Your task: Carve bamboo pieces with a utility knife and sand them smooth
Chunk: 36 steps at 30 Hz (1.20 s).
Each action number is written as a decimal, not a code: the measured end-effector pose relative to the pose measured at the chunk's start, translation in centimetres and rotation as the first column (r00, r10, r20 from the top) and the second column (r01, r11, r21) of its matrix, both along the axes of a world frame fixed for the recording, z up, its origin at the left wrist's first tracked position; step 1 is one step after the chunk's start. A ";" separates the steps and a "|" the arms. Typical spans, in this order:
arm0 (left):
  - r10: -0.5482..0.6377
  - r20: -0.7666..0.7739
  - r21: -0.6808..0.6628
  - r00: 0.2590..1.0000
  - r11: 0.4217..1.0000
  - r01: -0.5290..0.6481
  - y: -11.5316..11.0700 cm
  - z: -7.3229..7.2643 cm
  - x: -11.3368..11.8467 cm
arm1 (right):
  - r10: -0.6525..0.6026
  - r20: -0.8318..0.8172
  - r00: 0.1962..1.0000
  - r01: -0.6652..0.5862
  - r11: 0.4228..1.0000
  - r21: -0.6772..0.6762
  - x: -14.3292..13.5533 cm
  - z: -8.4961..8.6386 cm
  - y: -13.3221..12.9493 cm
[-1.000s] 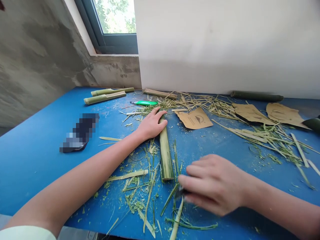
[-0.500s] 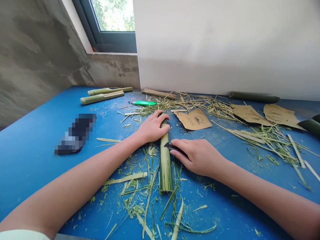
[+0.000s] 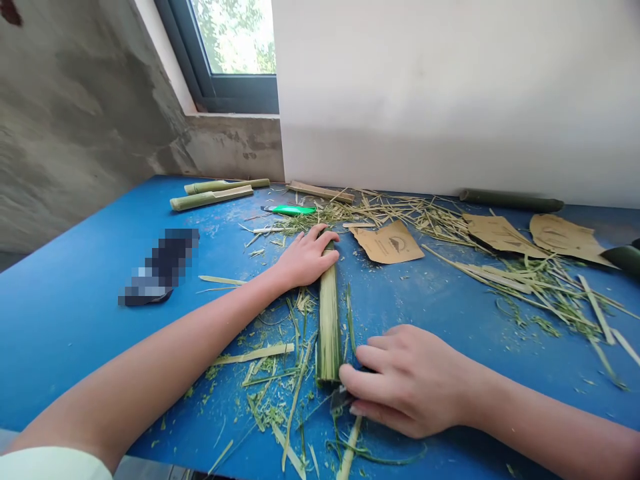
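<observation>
A length of green bamboo (image 3: 329,327) lies on the blue table, pointing toward me, its upper face shaved pale in streaks. My left hand (image 3: 307,257) grips its far end, fingers wrapped over it. Beside the near end, on the right, my right hand (image 3: 407,380) is closed round a dark blade tool (image 3: 341,399), blurred and mostly hidden by the fingers. Green and pale shavings (image 3: 270,393) lie around the bamboo.
A green cutter (image 3: 293,210) lies beyond my left hand. Two cut bamboo pieces (image 3: 213,198) rest at the back left. Brown paper pieces (image 3: 387,242), a pile of strips (image 3: 425,213) and a dark bamboo tube (image 3: 510,200) lie to the right. A pixelated dark object (image 3: 163,267) is at left.
My right hand has moved toward me with the blade tool, from the middle of the bamboo to its near end. My left hand keeps its hold. The view has shifted slightly.
</observation>
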<state>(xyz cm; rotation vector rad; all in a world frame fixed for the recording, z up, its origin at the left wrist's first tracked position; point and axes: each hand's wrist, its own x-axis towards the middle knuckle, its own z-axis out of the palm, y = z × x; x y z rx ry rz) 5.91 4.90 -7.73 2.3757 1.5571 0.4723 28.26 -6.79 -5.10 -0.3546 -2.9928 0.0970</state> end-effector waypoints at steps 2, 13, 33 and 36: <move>0.001 0.010 0.008 1.000 1.000 -0.001 0.0 0.0 0.0 | -0.010 -0.082 0.997 0.010 1.000 -0.001 0.5 0.4 0.8; 0.012 0.034 0.028 0.999 1.000 -0.013 0.1 -0.4 -0.1 | -0.716 -0.286 0.637 0.758 0.649 0.064 3.5 -1.6 10.3; 0.004 0.060 0.051 0.998 0.999 -0.007 0.2 -0.5 -0.3 | 0.128 -0.095 0.987 -0.082 0.922 0.379 0.8 1.7 0.3; 0.006 0.059 0.042 0.998 0.999 -0.008 0.3 -0.6 -0.3 | 0.163 -0.132 0.978 -0.095 0.906 0.412 1.0 1.4 0.9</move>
